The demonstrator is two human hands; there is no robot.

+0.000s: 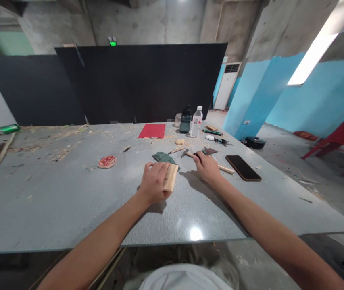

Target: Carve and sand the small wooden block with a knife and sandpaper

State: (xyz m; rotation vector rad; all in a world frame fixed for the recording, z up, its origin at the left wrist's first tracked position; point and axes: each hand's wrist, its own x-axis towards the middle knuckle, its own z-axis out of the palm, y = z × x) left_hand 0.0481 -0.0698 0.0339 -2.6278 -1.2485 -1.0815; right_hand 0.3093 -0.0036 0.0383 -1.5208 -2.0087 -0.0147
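My left hand [155,181] is closed around a pale wooden block [170,178], holding it a little above the table. Its fingers wrap over the block's left side and top. Over to the right, my right hand [207,166] is closed on the wooden handle of a small hammer [226,169], whose dark head [184,153] points left. Something dark shows by the thumb and I cannot make it out. Behind the block lies a dark green cloth [161,157], partly hidden by my left hand. A thin wooden-handled tool [177,150] rests beside the cloth.
On the grey table [99,213] lie a phone [243,168], a round wooden disc [107,162] with a red design, and red paper [152,131]. A dark bottle [185,119] and a water bottle [196,122] stand at the back. Wood shavings are scattered at left.
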